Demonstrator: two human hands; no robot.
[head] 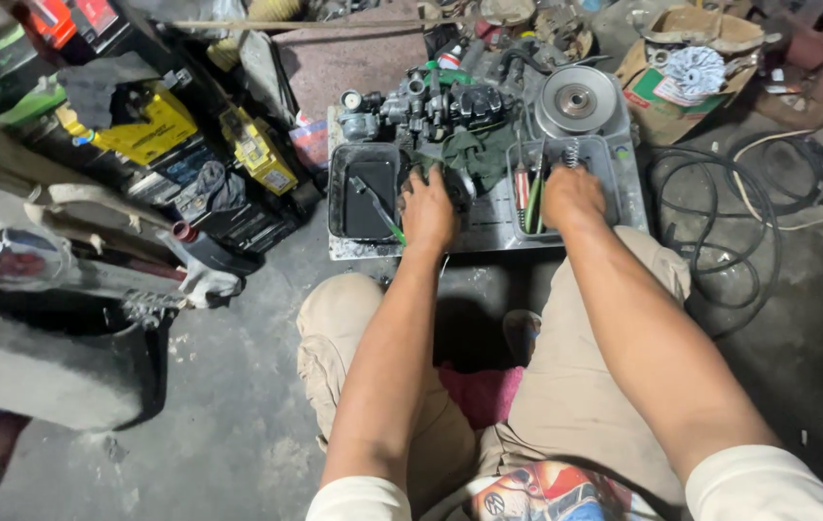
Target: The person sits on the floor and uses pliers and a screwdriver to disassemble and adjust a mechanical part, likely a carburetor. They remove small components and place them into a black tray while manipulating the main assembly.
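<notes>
Two trays flank a pump, rag and pulley.

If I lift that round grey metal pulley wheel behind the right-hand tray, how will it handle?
The round grey metal pulley wheel looks solid, so probably heavy for its size and rigid. Lying flat, it shouldn't roll unless tipped on edge. The greasy metal work tray nearby suggests it may be slippery.

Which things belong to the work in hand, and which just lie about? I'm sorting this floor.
In hand:
left hand at the dark green rag
right hand in the grey metal tray
black greasy engine block

Lying about:
yellow rectangular boxes
black coiled cable
torn cardboard box
</notes>
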